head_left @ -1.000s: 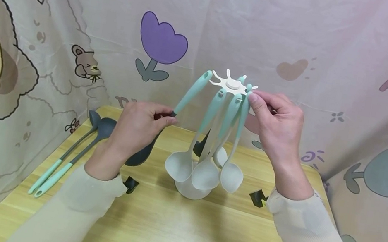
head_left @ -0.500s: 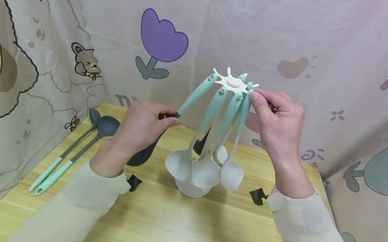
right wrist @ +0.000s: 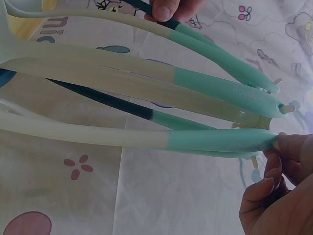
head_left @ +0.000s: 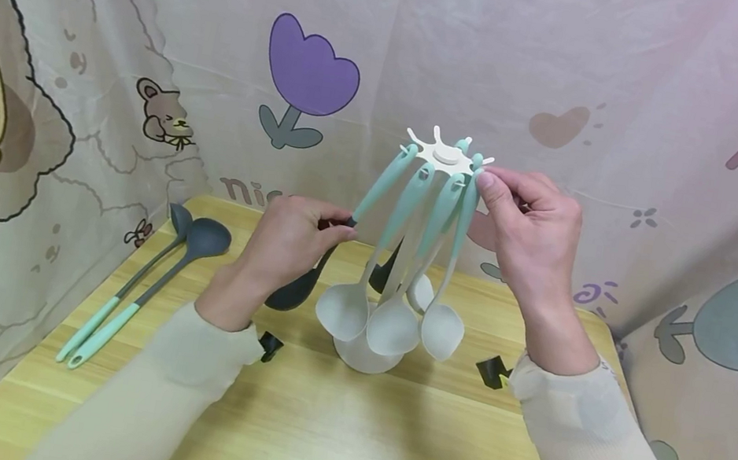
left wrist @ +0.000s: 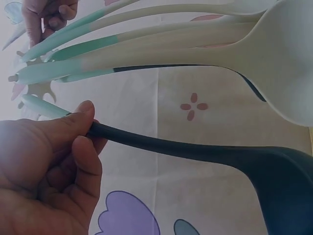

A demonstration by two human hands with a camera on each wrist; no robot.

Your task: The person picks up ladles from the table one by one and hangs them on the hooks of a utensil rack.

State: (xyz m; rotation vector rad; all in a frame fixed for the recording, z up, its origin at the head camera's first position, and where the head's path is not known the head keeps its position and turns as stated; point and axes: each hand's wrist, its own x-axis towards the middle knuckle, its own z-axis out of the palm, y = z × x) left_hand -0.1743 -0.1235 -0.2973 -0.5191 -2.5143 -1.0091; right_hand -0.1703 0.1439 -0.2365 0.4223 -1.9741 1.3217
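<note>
My left hand (head_left: 289, 238) pinches a dark ladle (left wrist: 166, 146) just below its mint handle (head_left: 378, 188). The handle's top end is at a left hook of the white utensil rack (head_left: 448, 156), and the hook's tip shows beside it. The ladle tilts outward, its bowl partly hidden behind my hand in the head view. With thumb and fingers, my right hand (head_left: 534, 227) grips a right-hand hook of the rack, against a mint handle end (right wrist: 230, 140). Several light-coloured ladles and spoons (head_left: 393, 327) hang from the rack, with another dark utensil (head_left: 380, 273) behind.
Two dark utensils with mint handles, a round ladle (head_left: 209, 238) and a smaller-headed one (head_left: 179, 219), lie on the left of the wooden table (head_left: 339, 432). The rack's round base (head_left: 366, 358) stands mid-table. Printed cloth (head_left: 425, 47) hangs behind and at both sides.
My left hand has moved right with the dark ladle, bringing its handle end from the hook's tip onto the hook. The right hand has stayed at the rack.
</note>
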